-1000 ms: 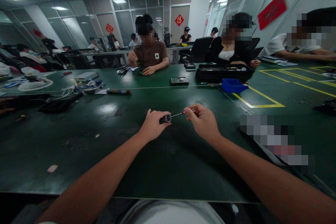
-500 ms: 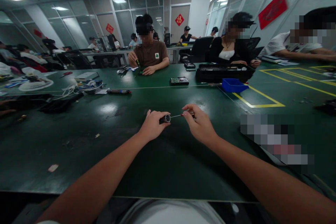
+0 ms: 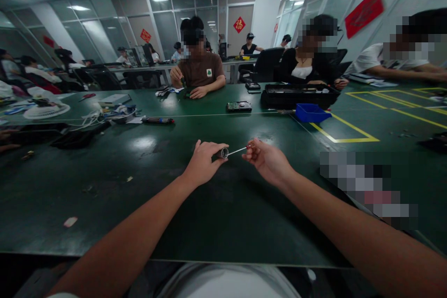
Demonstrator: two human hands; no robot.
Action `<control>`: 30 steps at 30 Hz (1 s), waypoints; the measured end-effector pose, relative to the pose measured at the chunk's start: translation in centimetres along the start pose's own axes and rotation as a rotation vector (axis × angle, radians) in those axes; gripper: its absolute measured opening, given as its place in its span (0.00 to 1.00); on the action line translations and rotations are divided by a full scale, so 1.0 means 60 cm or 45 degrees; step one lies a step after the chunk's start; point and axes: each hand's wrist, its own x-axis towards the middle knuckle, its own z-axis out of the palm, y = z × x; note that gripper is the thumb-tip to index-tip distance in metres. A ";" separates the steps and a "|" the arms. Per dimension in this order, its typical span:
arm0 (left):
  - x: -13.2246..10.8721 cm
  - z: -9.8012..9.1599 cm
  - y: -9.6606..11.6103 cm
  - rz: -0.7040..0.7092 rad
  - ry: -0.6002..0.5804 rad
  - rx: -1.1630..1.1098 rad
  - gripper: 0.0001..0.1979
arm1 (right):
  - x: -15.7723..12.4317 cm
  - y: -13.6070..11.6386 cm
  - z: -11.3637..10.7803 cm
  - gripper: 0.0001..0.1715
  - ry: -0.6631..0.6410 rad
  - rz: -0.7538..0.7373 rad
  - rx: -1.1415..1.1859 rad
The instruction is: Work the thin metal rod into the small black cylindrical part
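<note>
My left hand [image 3: 203, 162] is closed around a short dark cylinder [image 3: 222, 153], whose round, metal-rimmed end faces me; it could be a flashlight, but its kind is unclear. Between thumb and fingers, my right hand [image 3: 267, 158] grips a screwdriver [image 3: 237, 151] with a thin metal shaft and a bit of red at the handle. The shaft slants down to the left, and its tip reaches the rim of the cylinder's end. Whether the tip sits inside or just against the rim, I cannot tell. Fingers cover most of the handle. Both hands are above the green table.
Ahead lie a hard drive [image 3: 239, 106], a dark pen-shaped tool [image 3: 158, 120] and a blue bin [image 3: 312, 113]. A long black casing [image 3: 300, 97] stands behind the bin. Left are cables and a white fan part [image 3: 47, 111]. A person in a brown shirt [image 3: 202, 72] works opposite.
My right hand has turned, its fingers curling differently, and the handle end of the screwdriver has risen, so the shaft slants more steeply. My left hand stays nearly in place; the cylinder's end has tilted slightly.
</note>
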 end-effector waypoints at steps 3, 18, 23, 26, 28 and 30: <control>0.003 -0.002 -0.005 -0.046 -0.055 0.039 0.18 | 0.003 0.002 -0.004 0.13 0.028 0.063 0.077; 0.002 -0.002 -0.002 -0.049 -0.021 0.057 0.17 | -0.011 0.010 0.000 0.13 0.006 -0.528 -0.388; 0.002 0.000 -0.007 -0.044 -0.001 0.075 0.17 | -0.024 0.002 0.005 0.11 0.036 -0.618 -0.490; 0.002 0.000 -0.008 -0.030 0.020 0.089 0.17 | -0.024 0.001 0.005 0.12 0.073 -0.634 -0.534; 0.002 0.001 -0.009 -0.022 0.032 0.090 0.17 | -0.022 0.004 0.003 0.12 0.069 -0.617 -0.540; 0.003 0.002 -0.009 -0.026 0.035 0.092 0.17 | -0.019 0.007 0.002 0.13 0.051 -0.588 -0.521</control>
